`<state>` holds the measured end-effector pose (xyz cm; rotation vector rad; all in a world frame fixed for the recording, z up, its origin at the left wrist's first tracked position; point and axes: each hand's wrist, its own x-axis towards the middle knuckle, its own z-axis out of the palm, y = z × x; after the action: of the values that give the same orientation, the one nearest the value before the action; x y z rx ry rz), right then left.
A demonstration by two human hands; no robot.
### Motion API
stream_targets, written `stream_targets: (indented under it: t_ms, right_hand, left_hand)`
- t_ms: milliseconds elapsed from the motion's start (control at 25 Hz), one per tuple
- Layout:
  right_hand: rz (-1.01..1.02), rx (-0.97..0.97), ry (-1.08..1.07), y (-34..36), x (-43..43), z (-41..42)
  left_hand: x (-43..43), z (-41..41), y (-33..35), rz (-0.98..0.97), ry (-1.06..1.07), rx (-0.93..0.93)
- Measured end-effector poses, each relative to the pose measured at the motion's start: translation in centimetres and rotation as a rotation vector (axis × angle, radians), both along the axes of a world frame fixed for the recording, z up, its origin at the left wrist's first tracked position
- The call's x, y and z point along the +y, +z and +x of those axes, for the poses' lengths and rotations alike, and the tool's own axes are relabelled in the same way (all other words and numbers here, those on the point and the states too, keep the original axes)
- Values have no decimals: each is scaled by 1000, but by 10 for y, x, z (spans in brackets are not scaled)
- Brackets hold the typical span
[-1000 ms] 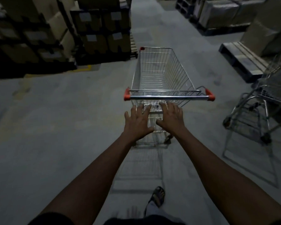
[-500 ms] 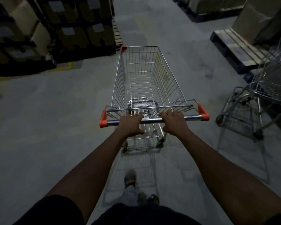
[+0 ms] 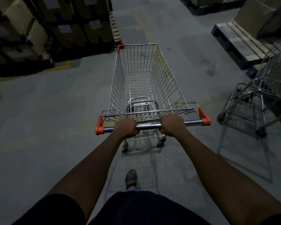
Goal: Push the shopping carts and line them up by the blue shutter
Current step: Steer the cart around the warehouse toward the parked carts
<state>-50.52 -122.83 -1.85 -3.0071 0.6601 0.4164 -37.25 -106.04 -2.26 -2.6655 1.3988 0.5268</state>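
1. While both arms stretch forward, the left grip (image 3: 126, 128) is curled tight round the handle bar (image 3: 148, 127), left of its middle; the right grip (image 3: 172, 125) wraps the same bar right of the middle, fingers folded over the top.
2. The shopping cart (image 3: 146, 75) stands on the grey floor (image 3: 47, 111) straight ahead of the person; its long axis runs away from the camera, nose up the aisle between stacked cartons (image 3: 58, 28) on the left and a pallet (image 3: 237, 41) on the right.
3. A second cart (image 3: 266, 90) stands near on the right, apart from the first.
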Motion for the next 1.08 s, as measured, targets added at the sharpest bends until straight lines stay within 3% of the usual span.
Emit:
stream_targets:
  t_ms: [520,1080]
  right_hand:
    - [22,-31,-10,-3,88,-84]
    - [24,32,-296,7,195,-153]
  left_hand:
    - [76,-62,-4,29,-98,-156]
    - [153,-112,5,-45,-338,-127]
